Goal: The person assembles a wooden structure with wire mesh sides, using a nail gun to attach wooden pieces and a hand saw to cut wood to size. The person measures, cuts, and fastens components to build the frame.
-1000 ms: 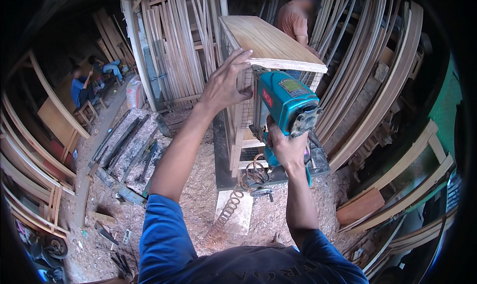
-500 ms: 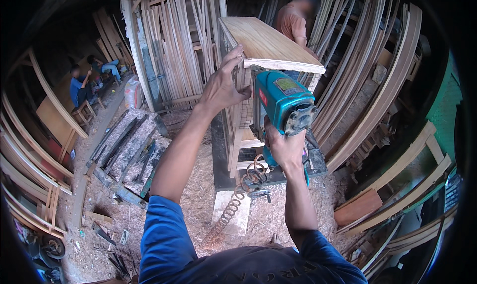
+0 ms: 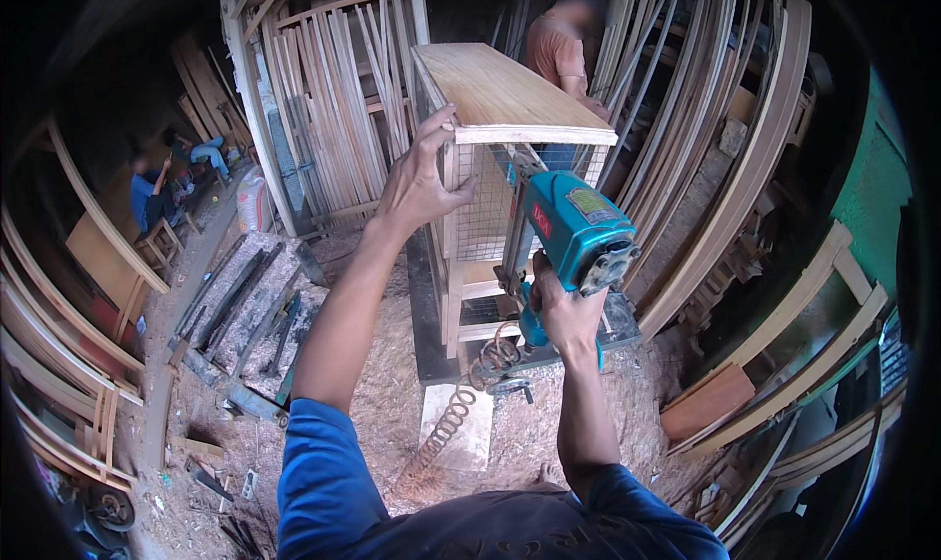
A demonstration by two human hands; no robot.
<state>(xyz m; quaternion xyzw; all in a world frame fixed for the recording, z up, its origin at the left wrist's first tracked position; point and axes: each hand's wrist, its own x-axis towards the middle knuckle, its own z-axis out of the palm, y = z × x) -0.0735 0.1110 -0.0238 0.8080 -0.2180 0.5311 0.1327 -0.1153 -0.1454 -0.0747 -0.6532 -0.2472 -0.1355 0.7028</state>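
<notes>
A tall wooden cabinet (image 3: 529, 85) with wire-mesh sides stands in front of me, a flat wood panel on its top. My left hand (image 3: 417, 188) grips the cabinet's near left top corner, fingers along the edge and thumb stuck out in front of the mesh. In my right hand (image 3: 566, 305) is a teal pneumatic nail gun (image 3: 578, 217), held by its handle. Its nose points up toward the underside of the top panel's front edge; whether it touches the wood I cannot tell. A coiled air hose (image 3: 453, 418) hangs below the gun.
The cabinet rests on a dark board (image 3: 431, 349). Long timber strips (image 3: 745, 168) lean at the right, thin slats (image 3: 333, 109) at the back. A low bench (image 3: 245, 310) with dark bars lies left. A co-worker (image 3: 559, 46) stands behind the cabinet; people (image 3: 152, 193) sit far left.
The nail gun has shifted right and down, away from the cabinet's left corner post, uncovering the mesh front. My left hand keeps to the corner. The whole view has shifted slightly.
</notes>
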